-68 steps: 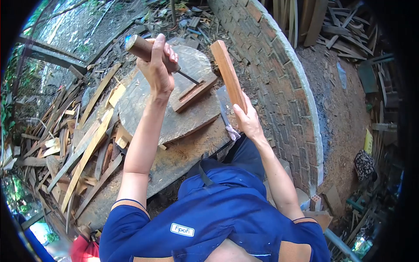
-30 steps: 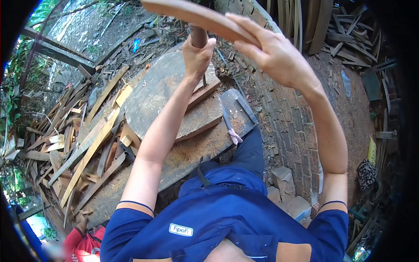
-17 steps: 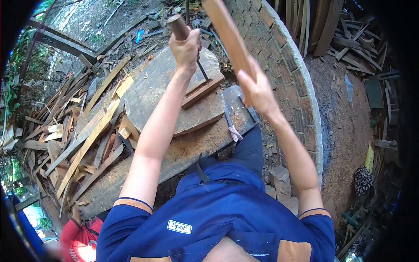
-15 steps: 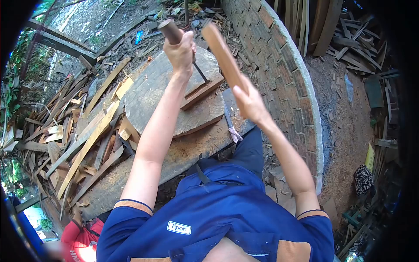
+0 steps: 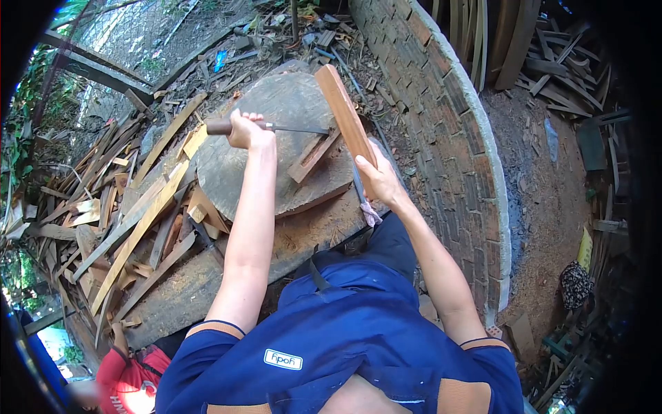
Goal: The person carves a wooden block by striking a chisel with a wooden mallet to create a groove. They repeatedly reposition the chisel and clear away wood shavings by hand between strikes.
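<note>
My left hand (image 5: 248, 131) is closed round the wooden handle of a chisel (image 5: 296, 129). The chisel lies nearly level, its blade pointing right and its tip at the far end of a wooden block (image 5: 314, 159). A long slot is cut in the block's upper face. Under the block is a round chopping-block slab (image 5: 234, 169) of weathered wood. My right hand (image 5: 379, 178) grips a flat wooden bat (image 5: 345, 110) by its lower end, held tilted up and to the left. The bat is to the right of the block and hides part of the slab's edge.
Scrap wood (image 5: 117, 200) is heaped left of the slab. A curved brick wall (image 5: 455, 138) rises on the right. A blade with a cloth-wrapped handle (image 5: 370, 215) is by the slab's right edge. A person in a red shirt (image 5: 127, 379) is at the lower left.
My left hand has come down and tipped the chisel from steep to nearly level, its handle now to the left. The block has turned slightly. The bat stays raised at the right.
</note>
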Available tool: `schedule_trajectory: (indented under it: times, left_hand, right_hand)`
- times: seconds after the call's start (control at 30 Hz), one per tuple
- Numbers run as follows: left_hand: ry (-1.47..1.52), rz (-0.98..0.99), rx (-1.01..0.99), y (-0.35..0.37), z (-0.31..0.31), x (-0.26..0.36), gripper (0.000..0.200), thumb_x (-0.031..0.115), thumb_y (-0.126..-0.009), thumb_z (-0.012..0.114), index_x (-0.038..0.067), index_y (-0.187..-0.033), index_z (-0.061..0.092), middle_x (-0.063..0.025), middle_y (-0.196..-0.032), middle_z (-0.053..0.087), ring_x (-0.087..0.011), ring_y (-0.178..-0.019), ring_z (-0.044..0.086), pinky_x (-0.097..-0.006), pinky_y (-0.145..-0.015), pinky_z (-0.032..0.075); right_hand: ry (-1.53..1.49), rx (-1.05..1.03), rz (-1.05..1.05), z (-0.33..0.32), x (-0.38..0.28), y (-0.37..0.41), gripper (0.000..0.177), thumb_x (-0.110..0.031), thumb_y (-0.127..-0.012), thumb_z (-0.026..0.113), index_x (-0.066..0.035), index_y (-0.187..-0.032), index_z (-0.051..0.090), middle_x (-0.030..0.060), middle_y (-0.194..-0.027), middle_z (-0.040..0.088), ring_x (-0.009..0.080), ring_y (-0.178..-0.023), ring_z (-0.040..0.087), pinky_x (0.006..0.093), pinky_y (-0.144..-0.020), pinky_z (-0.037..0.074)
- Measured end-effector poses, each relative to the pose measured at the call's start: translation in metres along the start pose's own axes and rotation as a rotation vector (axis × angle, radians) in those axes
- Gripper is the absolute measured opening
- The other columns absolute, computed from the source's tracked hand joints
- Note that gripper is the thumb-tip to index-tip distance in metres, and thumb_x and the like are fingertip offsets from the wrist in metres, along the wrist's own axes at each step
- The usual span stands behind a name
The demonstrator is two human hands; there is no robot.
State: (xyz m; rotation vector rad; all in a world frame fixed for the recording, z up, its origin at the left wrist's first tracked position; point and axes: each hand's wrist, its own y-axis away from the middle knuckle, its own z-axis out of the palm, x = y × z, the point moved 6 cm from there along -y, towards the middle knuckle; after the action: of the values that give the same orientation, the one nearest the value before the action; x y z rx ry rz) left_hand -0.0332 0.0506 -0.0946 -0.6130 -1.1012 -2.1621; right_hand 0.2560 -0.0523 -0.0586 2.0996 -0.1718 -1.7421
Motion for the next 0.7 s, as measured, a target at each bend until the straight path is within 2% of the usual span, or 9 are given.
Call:
schedule_trajectory:
  times: [0.13,0.27,0.33,0.4,0.47,0.5,0.6,0.63,0.7]
  left_hand:
    - [0.094,-0.027,-0.196,0.012,0.009,0.005,0.022,0.013,-0.081,0.066,0.009,-0.082,0.044,0.0013,-0.061,0.045,-0.0101,-0.044,0.045,-0.028,-0.039,0.04]
    - [-0.071,0.149,-0.766,0.076,0.084,0.035,0.032,0.029,-0.082,0.077,0.01,-0.083,0.051,0.0009,-0.068,0.052,-0.0108,-0.046,0.048,-0.0283,-0.042,0.045]
    - [-0.2,0.225,-0.879,0.095,0.104,0.031,0.042,0.038,-0.078,0.082,0.007,-0.085,0.055,-0.0002,-0.064,0.054,-0.0108,-0.05,0.056,-0.0287,-0.044,0.051]
    - [-0.261,0.31,-0.996,0.11,0.117,0.03,0.044,0.04,-0.081,0.08,0.003,-0.09,0.059,-0.004,-0.062,0.06,-0.0139,-0.055,0.063,-0.0309,-0.048,0.055]
    - [-0.344,0.554,-1.145,0.136,0.127,0.032,0.042,0.037,-0.086,0.075,-0.001,-0.096,0.061,-0.0077,-0.06,0.063,-0.0169,-0.056,0.066,-0.0318,-0.052,0.057]
    - [-0.427,0.624,-1.226,0.145,0.128,0.032,0.047,0.042,-0.092,0.067,-0.003,-0.106,0.061,-0.011,-0.073,0.068,-0.0189,-0.066,0.069,-0.0315,-0.061,0.058]
    - [-0.394,0.406,-1.386,0.157,0.132,0.023,0.057,0.051,-0.093,0.059,-0.002,-0.113,0.057,-0.0109,-0.084,0.068,-0.0187,-0.076,0.07,-0.0312,-0.068,0.057]
    - [-0.445,0.419,-1.399,0.157,0.13,0.019,0.066,0.061,-0.094,0.047,0.0,-0.115,0.054,-0.0083,-0.085,0.064,-0.016,-0.076,0.066,-0.0299,-0.067,0.056]
    - [-0.426,0.388,-1.338,0.157,0.126,0.019,0.067,0.065,-0.093,0.043,0.001,-0.111,0.053,-0.0069,-0.081,0.06,-0.0145,-0.07,0.062,-0.0291,-0.062,0.053]
  right_hand:
    - [-0.014,0.002,0.013,-0.004,-0.002,0.0,0.065,-0.038,-0.094,0.055,-0.011,-0.148,0.033,0.013,-0.098,0.059,0.0178,-0.063,0.058,0.0306,-0.046,0.049]
    - [-0.022,-0.024,-0.035,-0.003,-0.002,-0.002,0.065,-0.037,-0.094,0.055,-0.01,-0.148,0.033,0.0122,-0.095,0.058,0.0169,-0.058,0.057,0.0296,-0.044,0.047]
    - [-0.018,-0.009,-0.025,-0.003,-0.003,-0.001,0.065,-0.037,-0.094,0.055,-0.01,-0.148,0.033,0.0121,-0.095,0.058,0.0169,-0.058,0.057,0.03,-0.044,0.047]
    - [-0.023,-0.019,-0.005,-0.001,-0.002,-0.001,0.066,-0.046,-0.094,0.055,-0.009,-0.146,0.036,0.0093,-0.092,0.054,0.0144,-0.057,0.055,0.0285,-0.044,0.047]
    - [-0.017,-0.024,-0.001,-0.003,-0.005,0.0,0.066,-0.046,-0.094,0.054,-0.009,-0.146,0.036,0.0091,-0.092,0.054,0.0142,-0.056,0.054,0.0284,-0.044,0.047]
    - [-0.008,-0.039,0.003,-0.003,-0.005,0.001,0.067,-0.047,-0.094,0.054,-0.009,-0.146,0.036,0.0089,-0.091,0.054,0.0141,-0.055,0.054,0.0283,-0.044,0.046]
    - [-0.009,-0.028,-0.004,-0.003,-0.002,-0.001,0.066,-0.042,-0.094,0.053,-0.012,-0.149,0.031,0.0129,-0.094,0.058,0.0173,-0.053,0.056,0.0305,-0.044,0.048]
    - [-0.014,-0.032,0.002,-0.003,0.0,-0.002,0.066,-0.042,-0.094,0.053,-0.012,-0.149,0.031,0.0129,-0.094,0.058,0.0173,-0.053,0.056,0.0305,-0.044,0.048]
    - [-0.016,-0.043,0.043,-0.003,0.004,-0.003,0.067,-0.043,-0.093,0.053,-0.012,-0.149,0.031,0.0124,-0.09,0.058,0.0165,-0.052,0.056,0.0302,-0.044,0.048]
